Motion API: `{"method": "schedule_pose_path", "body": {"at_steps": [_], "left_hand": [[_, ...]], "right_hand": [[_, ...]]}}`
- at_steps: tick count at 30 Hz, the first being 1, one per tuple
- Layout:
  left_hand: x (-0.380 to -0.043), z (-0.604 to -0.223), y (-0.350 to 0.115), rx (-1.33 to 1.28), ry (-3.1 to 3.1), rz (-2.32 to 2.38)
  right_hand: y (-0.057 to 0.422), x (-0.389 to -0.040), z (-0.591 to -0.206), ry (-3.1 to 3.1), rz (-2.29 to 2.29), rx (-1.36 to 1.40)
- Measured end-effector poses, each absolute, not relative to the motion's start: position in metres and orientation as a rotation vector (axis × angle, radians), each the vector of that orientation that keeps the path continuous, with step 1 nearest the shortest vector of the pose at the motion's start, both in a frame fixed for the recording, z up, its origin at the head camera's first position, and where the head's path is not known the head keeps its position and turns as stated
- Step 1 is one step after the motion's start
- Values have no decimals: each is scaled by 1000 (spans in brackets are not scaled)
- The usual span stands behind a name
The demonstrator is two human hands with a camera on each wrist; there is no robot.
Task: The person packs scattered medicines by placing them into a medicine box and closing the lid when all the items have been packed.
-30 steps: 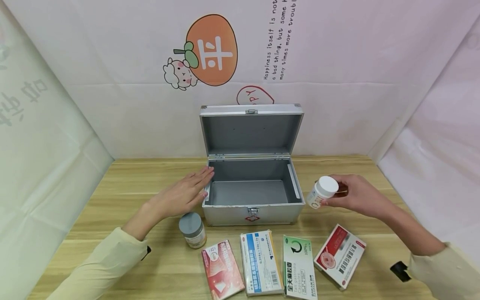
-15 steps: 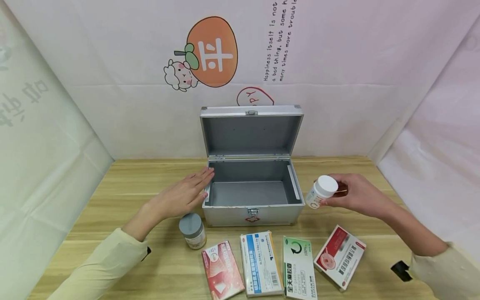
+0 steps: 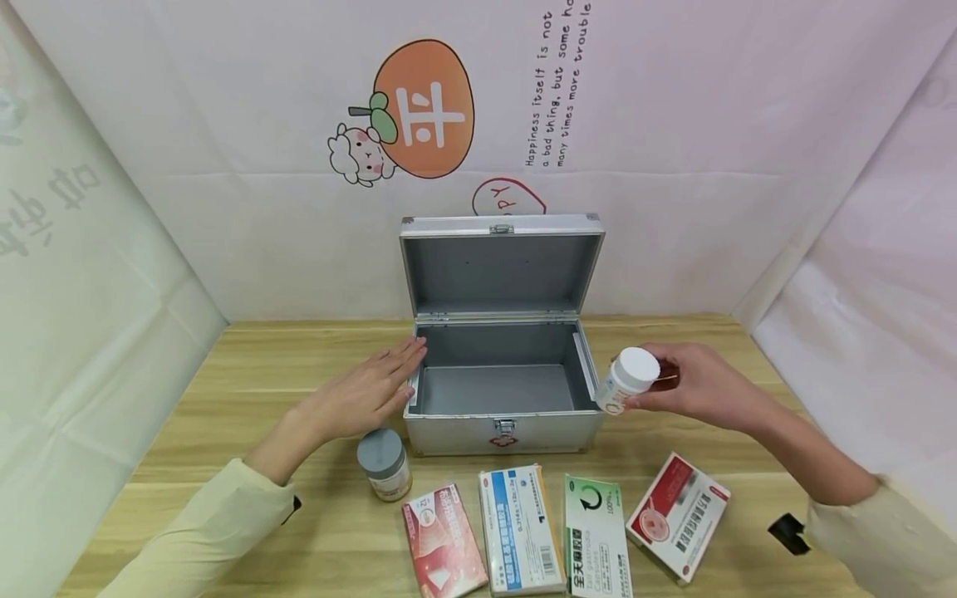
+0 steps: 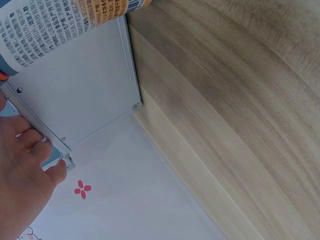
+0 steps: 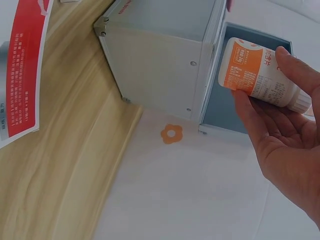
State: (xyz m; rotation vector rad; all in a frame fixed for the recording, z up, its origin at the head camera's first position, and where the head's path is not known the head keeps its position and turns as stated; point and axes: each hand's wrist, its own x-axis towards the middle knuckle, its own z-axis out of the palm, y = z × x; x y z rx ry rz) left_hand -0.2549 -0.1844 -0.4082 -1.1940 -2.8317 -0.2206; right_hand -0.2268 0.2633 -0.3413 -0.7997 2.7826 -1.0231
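A silver metal case [image 3: 449,433] with its lid raised stands at the back of the wooden table, its grey inside bare. My left hand [image 3: 366,389] rests on the case's left rim with fingers straight; the left wrist view shows this hand [image 4: 25,175] along the edge. Beside the case's right wall, my right hand [image 3: 703,386] pinches a white pill bottle [image 3: 626,380] between thumb and fingers, cap tilted up. In the right wrist view the bottle [image 5: 257,72] shows an orange and white label. A grey-lidded jar [image 3: 383,465] stands below my left hand.
Along the front lie a pink medicine box [image 3: 444,540], a blue-and-white box [image 3: 521,527], a green-and-white box [image 3: 596,536] and a red-and-white box [image 3: 678,517]. A white printed cloth [image 3: 673,241] hangs behind the table [image 3: 284,357] and at both sides.
My right hand has moved slightly left with the pill bottle, up to the case's right edge. My left hand has stayed on the left rim. The head view has shifted a little.
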Motion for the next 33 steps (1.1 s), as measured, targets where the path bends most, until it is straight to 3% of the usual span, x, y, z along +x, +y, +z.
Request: {"method": "schedule_pose_path", "body": {"at_steps": [33], "left_hand": [[-252, -407, -185, -1181, -2847, -223]], "right_hand": [[220, -237, -335, 2653, -1044, -843]]}}
